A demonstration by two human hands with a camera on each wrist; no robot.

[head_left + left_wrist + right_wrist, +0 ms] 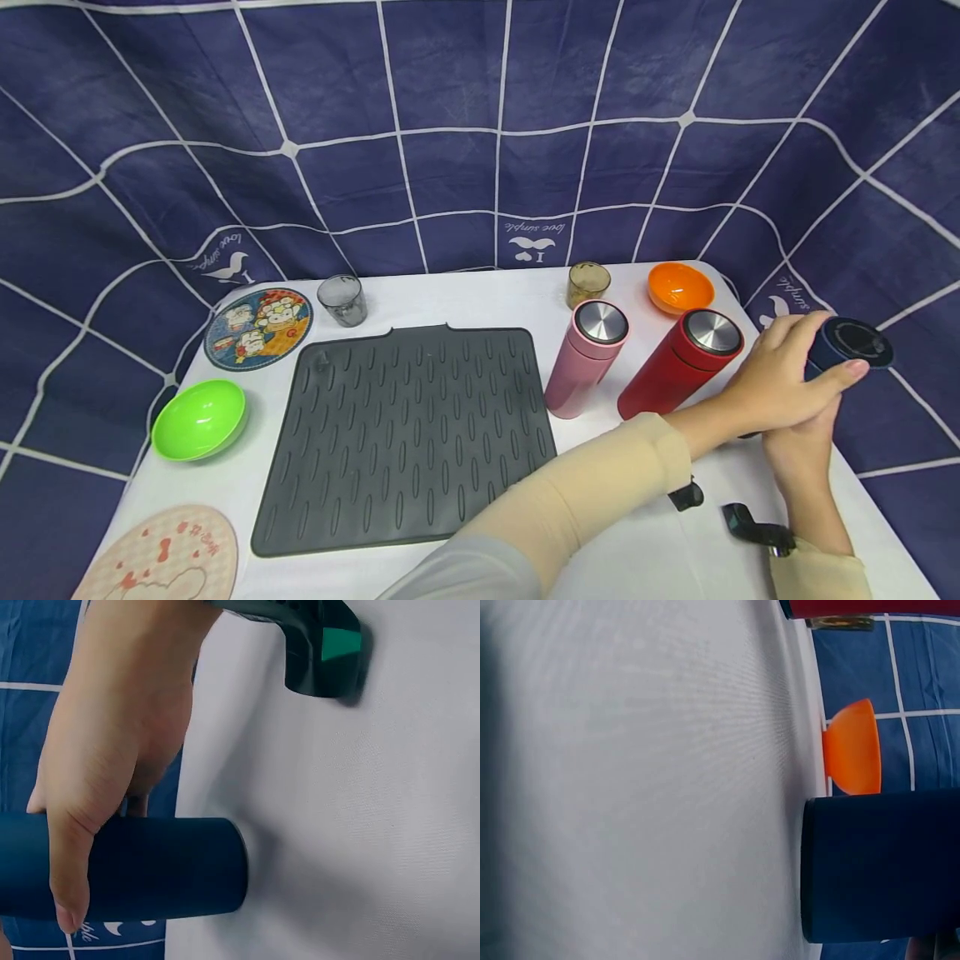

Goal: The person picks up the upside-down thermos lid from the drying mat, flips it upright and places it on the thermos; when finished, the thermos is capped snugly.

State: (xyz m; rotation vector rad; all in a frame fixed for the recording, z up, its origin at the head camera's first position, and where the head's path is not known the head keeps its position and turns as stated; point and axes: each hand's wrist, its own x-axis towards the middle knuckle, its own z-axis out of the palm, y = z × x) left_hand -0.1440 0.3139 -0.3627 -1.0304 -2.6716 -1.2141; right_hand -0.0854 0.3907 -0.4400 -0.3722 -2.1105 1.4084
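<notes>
A dark blue vacuum flask (851, 343) is upright at the table's right side. My left hand (783, 367) reaches across and grips its top end, fingers on the far side and thumb along the near rim. Lower down, my right hand (801, 450) holds the flask's body. In the left wrist view the right hand (112, 750) wraps the blue flask (172, 866), its thumb over the side. The right wrist view shows the flask's lower end (881, 866) close to the tabletop; whether it touches, I cannot tell.
Left of the hands stand a red flask (675, 367) and a pink flask (585, 362). Behind are an orange bowl (680, 289) and an amber glass (587, 285). A grey mat (420, 425) lies mid-table; a green bowl (198, 421), grey glass (343, 302) and two round mats are further left.
</notes>
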